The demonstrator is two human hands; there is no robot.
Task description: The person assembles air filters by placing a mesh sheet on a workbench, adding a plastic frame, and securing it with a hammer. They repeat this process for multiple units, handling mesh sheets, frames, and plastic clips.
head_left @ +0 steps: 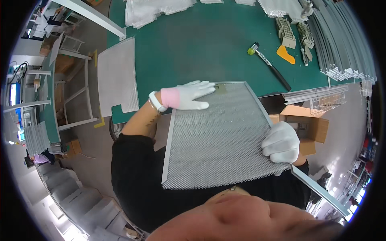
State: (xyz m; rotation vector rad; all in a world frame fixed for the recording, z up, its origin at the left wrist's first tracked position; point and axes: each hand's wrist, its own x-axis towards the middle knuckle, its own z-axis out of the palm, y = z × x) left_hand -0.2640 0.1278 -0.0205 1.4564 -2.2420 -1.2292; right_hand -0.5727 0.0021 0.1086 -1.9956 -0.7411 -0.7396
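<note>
A grey metal mesh panel (pixel 219 140) lies tilted between the bench edge and my body. Thin metal strips frame its left, far and right sides, while the near edge shows bare mesh. My left hand (pixel 191 95), in a white glove with a pink cuff, rests flat with fingers stretched over the panel's far left corner. Wrapped over the right edge near the near right corner is my right hand (pixel 280 142), closed in a white glove; its thumb is mostly hidden underneath. From that corner a metal strip (pixel 319 190) sticks out at an angle, away from the mesh.
The green bench (pixel 189 48) carries a mallet (pixel 268 64), an orange flat piece (pixel 286 54), a screwdriver (pixel 304 56) and rows of small beige blocks (pixel 286 34). Mesh sheets (pixel 117 76) lie left; long metal strips (pixel 341 40) are stacked right. An open cardboard box (pixel 303 126) stands below.
</note>
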